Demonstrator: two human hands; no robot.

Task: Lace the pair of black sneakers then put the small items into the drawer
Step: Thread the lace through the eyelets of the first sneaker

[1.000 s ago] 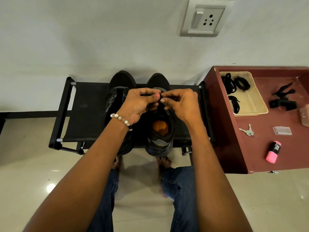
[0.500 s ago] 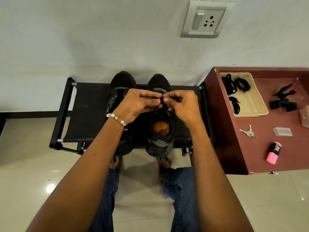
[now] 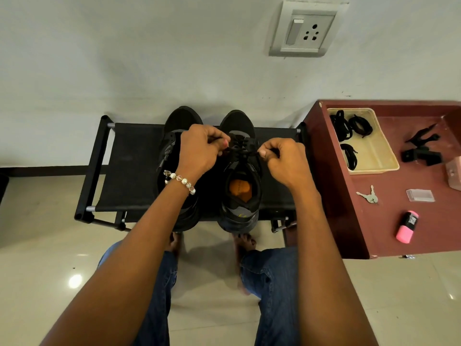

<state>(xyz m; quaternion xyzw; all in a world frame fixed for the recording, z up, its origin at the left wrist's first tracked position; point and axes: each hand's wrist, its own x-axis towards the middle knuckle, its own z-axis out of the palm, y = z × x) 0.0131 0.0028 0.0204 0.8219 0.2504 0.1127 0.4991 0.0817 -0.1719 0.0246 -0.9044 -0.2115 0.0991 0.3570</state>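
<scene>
Black lace (image 3: 241, 153) was drawn taut across the right sneaker (image 3: 240, 186) on the rack (image 3: 129, 171) — left hand (image 3: 199, 153) and right hand (image 3: 284, 161) each pinched an end. Lacing was underway; next likely called for threading higher eyelets — keys (image 3: 368, 195) waited far right.

Black sneakers (image 3: 239, 186) side by side on rack — R one w/ lace (image 3: 240, 153) taut across, orange insole.

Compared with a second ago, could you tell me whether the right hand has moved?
Yes. The right hand has pulled rightward off the middle of the right shoe toward the shoe's right edge, pinching the lace.
</scene>
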